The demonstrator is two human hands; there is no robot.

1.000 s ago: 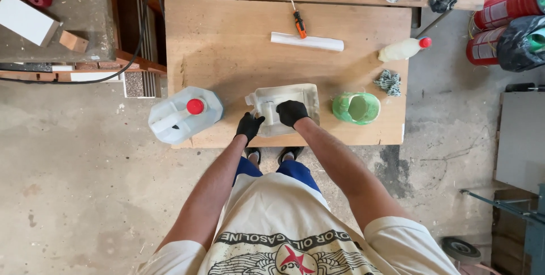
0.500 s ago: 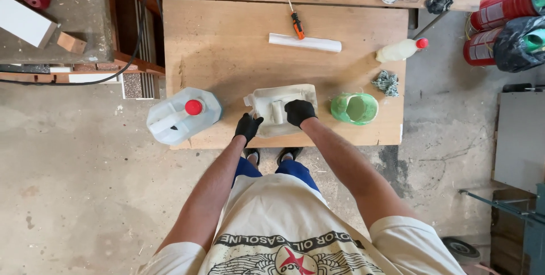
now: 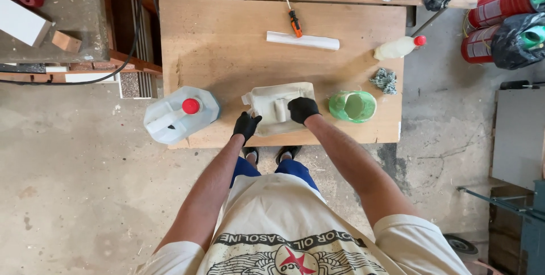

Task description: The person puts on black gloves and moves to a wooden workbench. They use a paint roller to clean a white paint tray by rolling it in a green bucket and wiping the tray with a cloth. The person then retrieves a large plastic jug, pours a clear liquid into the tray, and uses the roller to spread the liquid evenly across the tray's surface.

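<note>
A cream plastic canister (image 3: 272,105) lies on its side near the front edge of the wooden table (image 3: 227,42). My right hand (image 3: 302,109), in a black glove, grips its handle from above. My left hand (image 3: 246,126), also gloved in black, holds the canister's lower left corner at the table's edge. A clear plastic jug with a red cap (image 3: 179,114) stands left of my left hand, at the table's corner. A green plastic container (image 3: 353,106) sits just right of my right hand.
Farther back lie an orange-handled screwdriver (image 3: 294,21), a white tube (image 3: 304,40), a pale squeeze bottle with a red cap (image 3: 397,48) and a wad of cord (image 3: 385,80). Red cylinders (image 3: 499,8) stand at the right. Concrete floor surrounds the table.
My hands have stayed on the canister. The right hand has shifted slightly over the handle, and the canister has turned a little.
</note>
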